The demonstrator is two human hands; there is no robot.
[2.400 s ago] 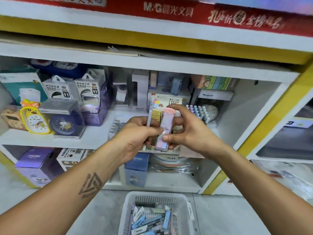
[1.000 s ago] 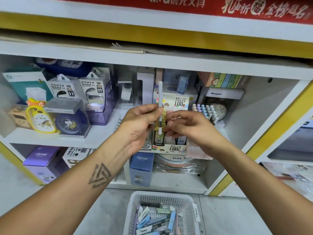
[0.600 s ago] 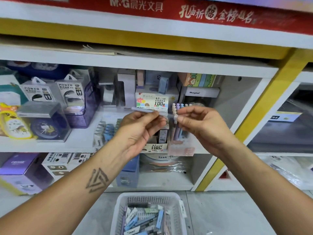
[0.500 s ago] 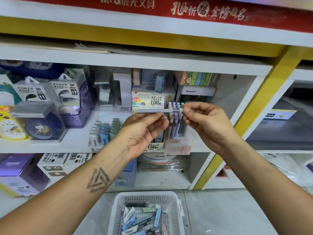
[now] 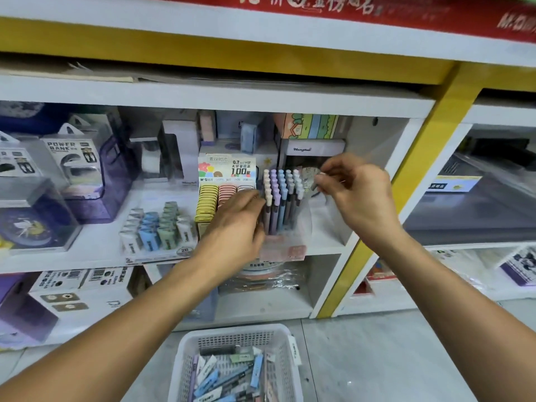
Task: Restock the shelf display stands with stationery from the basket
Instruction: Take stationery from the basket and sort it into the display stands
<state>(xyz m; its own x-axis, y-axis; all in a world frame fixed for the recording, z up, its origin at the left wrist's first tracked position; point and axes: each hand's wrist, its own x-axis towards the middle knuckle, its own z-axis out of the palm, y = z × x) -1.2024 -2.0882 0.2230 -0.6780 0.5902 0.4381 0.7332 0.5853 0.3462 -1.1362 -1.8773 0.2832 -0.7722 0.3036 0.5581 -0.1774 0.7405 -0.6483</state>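
Two bare hands of ours reach over a white plastic lattice basket (image 5: 185, 355) that sits nearest us on the grey floor, with loose blue, white and lilac stationery packs (image 5: 232, 375) piled inside it. Farther in, on the white shelf board (image 5: 87, 256), our left hand (image 5: 232, 227) has its fingers curled against the front row of a clear display stand of pastel mechanical pencils (image 5: 280, 198); whether that grip is clamped on a pencil we cannot tell. To its right and slightly farther, our right hand (image 5: 356, 195) pinches a thin crumpled clear plastic wrapper (image 5: 310, 177) between thumb and fingertips, just right of the pencil tops. Left of the pencils stands a display box of yellow and pink lead cases (image 5: 214, 198), partly covered by the left hand. Farther left is a tray of blue, green and white erasers (image 5: 156, 227), and beyond that, white power bank boxes (image 5: 72, 158).
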